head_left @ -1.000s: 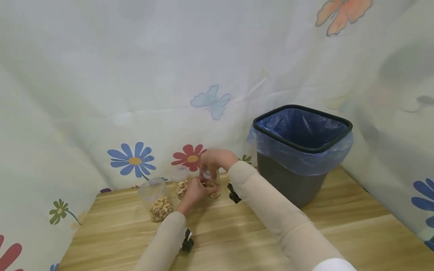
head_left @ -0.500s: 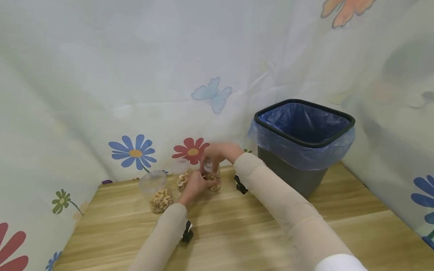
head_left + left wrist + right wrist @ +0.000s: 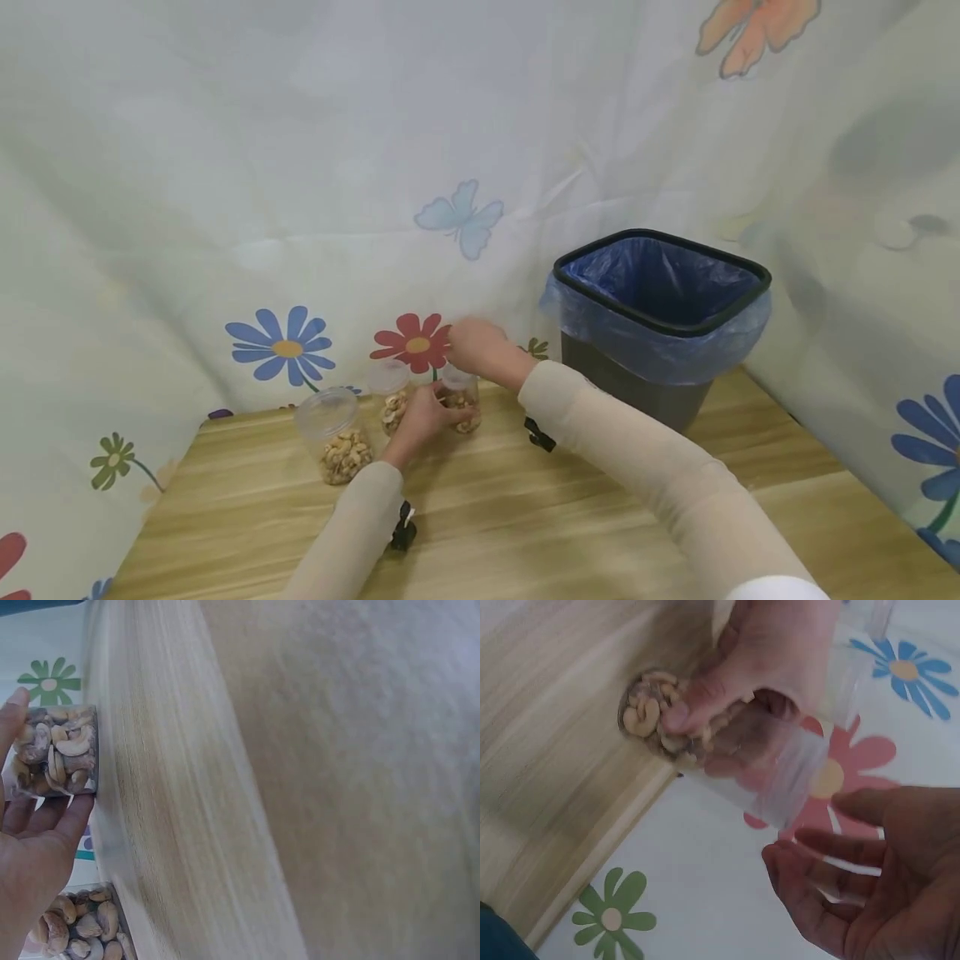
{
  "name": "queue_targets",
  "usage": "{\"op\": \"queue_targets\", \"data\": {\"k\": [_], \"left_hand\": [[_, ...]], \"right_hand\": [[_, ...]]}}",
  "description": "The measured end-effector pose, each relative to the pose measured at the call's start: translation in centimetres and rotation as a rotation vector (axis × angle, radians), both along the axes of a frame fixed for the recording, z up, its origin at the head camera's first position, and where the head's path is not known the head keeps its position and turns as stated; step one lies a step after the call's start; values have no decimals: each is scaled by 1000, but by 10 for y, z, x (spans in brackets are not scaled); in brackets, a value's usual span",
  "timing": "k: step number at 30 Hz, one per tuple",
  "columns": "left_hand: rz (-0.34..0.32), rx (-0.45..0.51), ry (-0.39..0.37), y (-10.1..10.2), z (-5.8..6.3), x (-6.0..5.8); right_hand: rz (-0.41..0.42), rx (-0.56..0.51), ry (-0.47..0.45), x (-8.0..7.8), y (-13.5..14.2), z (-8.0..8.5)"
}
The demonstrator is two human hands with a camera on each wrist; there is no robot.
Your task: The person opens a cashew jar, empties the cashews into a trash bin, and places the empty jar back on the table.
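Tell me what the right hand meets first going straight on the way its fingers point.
Probably the top of the clear jar gripped by the left hand; it lies just ahead of the right hand, though depth is unclear.

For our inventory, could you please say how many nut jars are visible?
3: left jar nearest the camera, middle jar farther back, right jar held by the left hand.

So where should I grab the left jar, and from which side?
I'd wrap a hand round the nut-filled lower body of the left jar, below its top, coming from its left. It stands upright, so the wall seems easy to wrap, and that side looks open; the middle jar and your left hand are on its right.
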State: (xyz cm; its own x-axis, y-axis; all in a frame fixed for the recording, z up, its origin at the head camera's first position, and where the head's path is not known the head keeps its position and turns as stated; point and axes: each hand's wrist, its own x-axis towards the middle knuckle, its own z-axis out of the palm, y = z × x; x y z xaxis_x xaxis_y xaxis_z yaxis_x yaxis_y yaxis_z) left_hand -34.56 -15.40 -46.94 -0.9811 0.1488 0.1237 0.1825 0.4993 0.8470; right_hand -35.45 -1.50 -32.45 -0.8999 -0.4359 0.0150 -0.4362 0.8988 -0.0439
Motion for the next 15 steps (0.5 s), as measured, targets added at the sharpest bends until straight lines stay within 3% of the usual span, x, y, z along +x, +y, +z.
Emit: {"op": "queue_targets", "data": {"k": [3, 7, 12, 15], "left_hand": [[-4, -32, 16, -3, -1, 1], [15, -67, 36, -3, 0, 1], [7, -69, 37, 0, 2, 0], [3, -72, 44, 1, 2, 0]], "right_hand": [[-80, 9, -5, 8, -7, -4], [-104, 59, -42, 12, -15, -3], [-154, 43, -120, 13, -20, -5], [-154, 52, -110, 14, -20, -6]]}}
